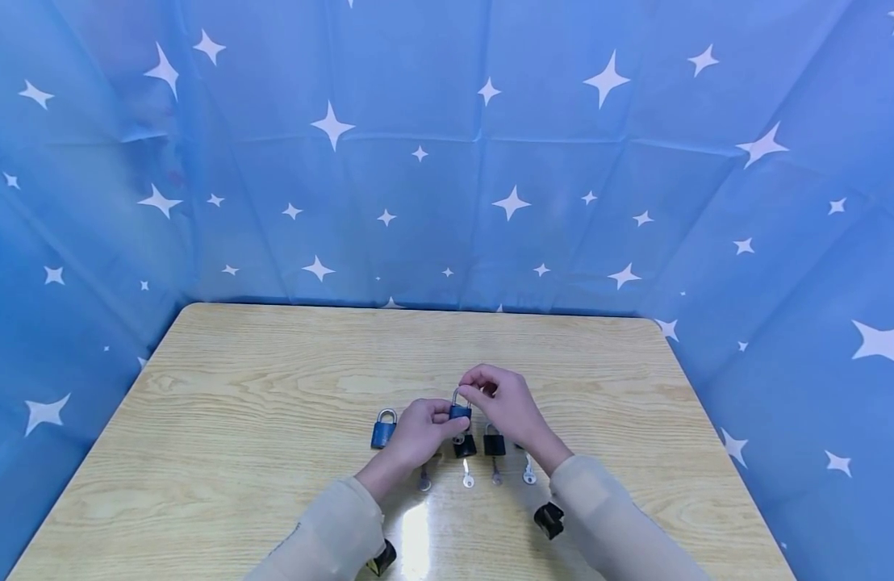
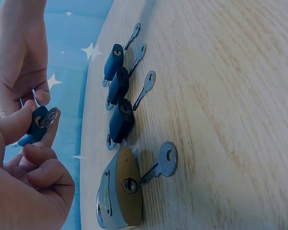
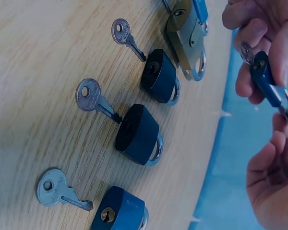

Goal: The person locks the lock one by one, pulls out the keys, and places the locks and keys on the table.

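Observation:
My left hand (image 1: 421, 432) grips the body of a small blue padlock (image 1: 460, 413), raised above the table. A silver key (image 2: 50, 116) sits at the keyhole end of that padlock. The fingertips of my right hand (image 1: 507, 401) pinch its metal shackle; whether the shackle is locked, I cannot tell. Beneath the hands lie several other padlocks in a row: a brass one (image 2: 129, 191), hidden behind my left hand in the head view, black ones (image 1: 494, 445), and a blue-black one (image 3: 120, 211) at the right. Separate silver keys (image 3: 89, 95) lie by their keyhole ends.
Left of my left hand lies another blue padlock (image 1: 382, 434). The light wooden table (image 1: 287, 363) runs back to a blue curtain (image 1: 418, 186) with white stars, which also hangs at both sides. A glare patch (image 1: 415, 537) shines near the front.

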